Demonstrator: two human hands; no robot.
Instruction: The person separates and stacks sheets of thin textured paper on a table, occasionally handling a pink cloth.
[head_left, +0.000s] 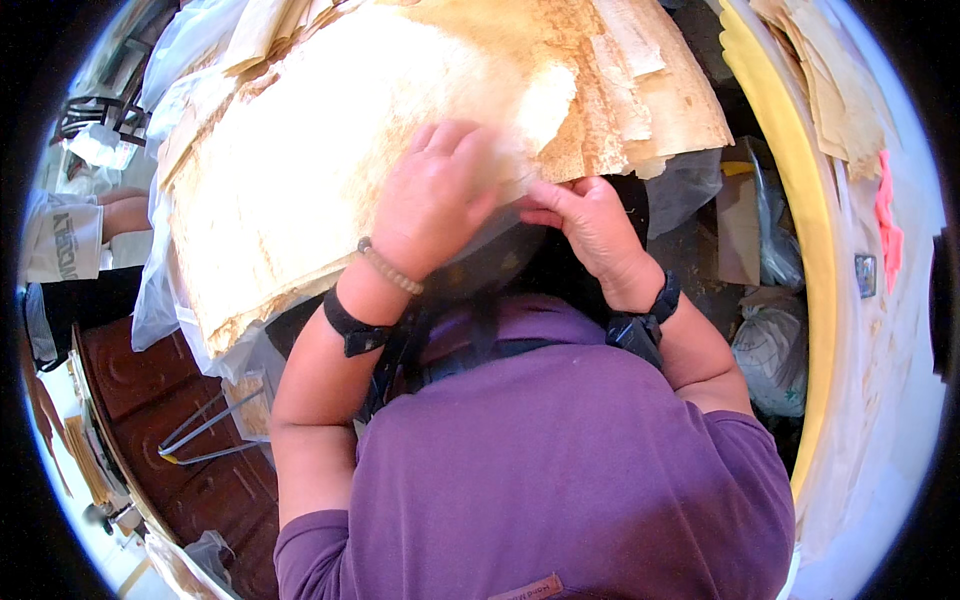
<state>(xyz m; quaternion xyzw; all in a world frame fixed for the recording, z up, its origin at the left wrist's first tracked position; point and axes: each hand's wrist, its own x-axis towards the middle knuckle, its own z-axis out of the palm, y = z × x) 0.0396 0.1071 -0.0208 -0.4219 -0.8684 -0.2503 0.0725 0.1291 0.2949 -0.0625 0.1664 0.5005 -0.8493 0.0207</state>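
Observation:
A broad stack of thin, brittle-looking tan sheets (300,170) with brown blotches spreads out in front of me. Its near right part is flaky and ragged. My right hand (595,235) is closed at the near edge, thumb and fingers pinching the rim of a sheet. Over the sheets, just left of it, is my left hand (440,185). Its fingers are bent toward that same edge and smeared by motion, so their grip is not clear. Thin clear plastic (685,180) shows under the stack at the right.
At the right runs a yellow padded edge (800,230), with more tan sheets (835,90) and a pink cloth strip (888,220) beyond. Below it lies a tied whitish bag (770,350). A brown panel (130,390) stands at the left, near another person's arm (125,215).

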